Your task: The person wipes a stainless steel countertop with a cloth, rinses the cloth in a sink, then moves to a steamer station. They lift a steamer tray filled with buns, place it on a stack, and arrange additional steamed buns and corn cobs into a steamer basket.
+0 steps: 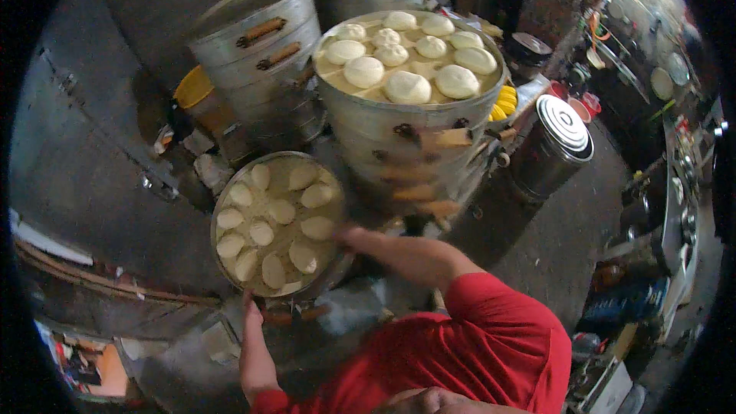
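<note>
A round metal steamer tier (220,264) with several pale dough buns (281,211) on its lined base is in front of me, low and left of centre. My left hand (252,307) grips its near edge. At its right side, my right hand (352,238) holds on, blurred, with the fingers largely hidden. Beyond it rises a tall stack of steamer tiers (356,126). Its top tier carries several larger white buns (407,87), some with pleated tops. Wooden handles (422,191) run down the side of that stack, blurred.
Another stack of metal tiers (259,49) stands at the back left, beside a yellow basin (194,87). Right of the bun stack are a lidded metal pot (552,149) and yellow items (503,103). Cluttered shelving (670,213) lines the far right. A metal-clad door (109,144) is at left.
</note>
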### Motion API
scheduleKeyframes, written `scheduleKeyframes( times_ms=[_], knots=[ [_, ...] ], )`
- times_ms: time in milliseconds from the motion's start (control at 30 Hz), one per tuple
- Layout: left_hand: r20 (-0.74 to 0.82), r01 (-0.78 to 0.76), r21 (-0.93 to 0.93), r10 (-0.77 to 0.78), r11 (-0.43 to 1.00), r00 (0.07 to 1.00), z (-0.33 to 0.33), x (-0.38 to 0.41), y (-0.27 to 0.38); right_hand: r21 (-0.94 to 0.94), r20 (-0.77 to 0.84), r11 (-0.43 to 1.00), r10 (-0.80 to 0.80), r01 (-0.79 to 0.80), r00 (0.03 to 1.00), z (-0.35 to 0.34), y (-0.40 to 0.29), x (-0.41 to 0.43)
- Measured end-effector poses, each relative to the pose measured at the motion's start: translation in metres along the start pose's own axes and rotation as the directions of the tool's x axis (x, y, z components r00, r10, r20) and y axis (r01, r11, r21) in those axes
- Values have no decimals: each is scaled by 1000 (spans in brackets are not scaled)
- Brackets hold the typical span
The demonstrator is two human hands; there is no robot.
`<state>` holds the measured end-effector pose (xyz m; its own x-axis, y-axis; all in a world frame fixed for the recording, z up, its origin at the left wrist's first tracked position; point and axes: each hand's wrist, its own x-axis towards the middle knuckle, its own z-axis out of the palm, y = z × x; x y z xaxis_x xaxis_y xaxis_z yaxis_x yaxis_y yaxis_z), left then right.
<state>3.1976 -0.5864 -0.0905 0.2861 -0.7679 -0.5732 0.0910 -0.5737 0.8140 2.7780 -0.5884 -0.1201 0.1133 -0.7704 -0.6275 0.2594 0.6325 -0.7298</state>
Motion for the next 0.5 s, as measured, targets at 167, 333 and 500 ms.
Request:
scheduleKeyframes(
  times_ms=[167, 333, 500],
  knots=[
    [163, -85, -106, 101, 991, 981, 63, -50, 44, -413, 287, 736, -454, 537, 844, -84, 7, 50],
    [-65, -63, -78, 58, 995, 996, 27, -111, 81, -282, -70, 944, -201, 174, 977, 30, -102, -73],
    [0, -56, -149, 56, 987, 998, 6, -178, 151, -642, 49, 706, -351, 299, 935, 47, -196, -151]
  ],
)
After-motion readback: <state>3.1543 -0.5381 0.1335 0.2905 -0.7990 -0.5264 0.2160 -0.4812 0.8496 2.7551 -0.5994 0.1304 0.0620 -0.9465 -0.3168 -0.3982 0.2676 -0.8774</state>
